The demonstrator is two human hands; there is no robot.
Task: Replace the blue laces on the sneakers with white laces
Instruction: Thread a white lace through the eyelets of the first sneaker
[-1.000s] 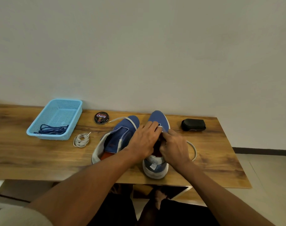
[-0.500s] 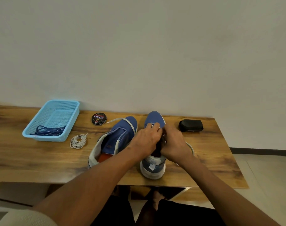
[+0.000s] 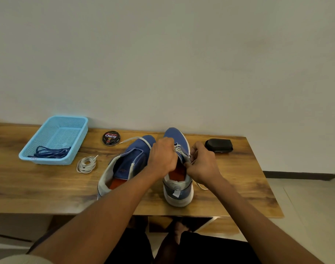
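Two blue sneakers stand on the wooden table point(image 3: 48, 189), heels toward me. The right sneaker point(image 3: 179, 191) has a white lace point(image 3: 177, 148) threaded through its front eyelets. My left hand point(image 3: 162, 159) grips the left side of its opening, fingers curled. My right hand point(image 3: 202, 164) pinches the white lace at the right side of the opening; a loose end trails onto the table by my wrist. The left sneaker point(image 3: 127, 164) lies open with no lace in its eyelets. A coiled white lace point(image 3: 86, 164) rests left of it. The blue laces point(image 3: 49, 152) lie in the light blue basket point(image 3: 75, 130).
A round black tin of shoe polish point(image 3: 111, 138) sits behind the left sneaker, and a white lace end point(image 3: 130, 139) lies beside it. A black case point(image 3: 219, 145) lies at the back right. The wall runs along the table's far edge; my knees show under the near edge.
My hands have drawn apart: the right hand has pulled the white lace out to the right, uncovering the laced eyelets and the shoe's red insole. The left hand stays on the sneaker.
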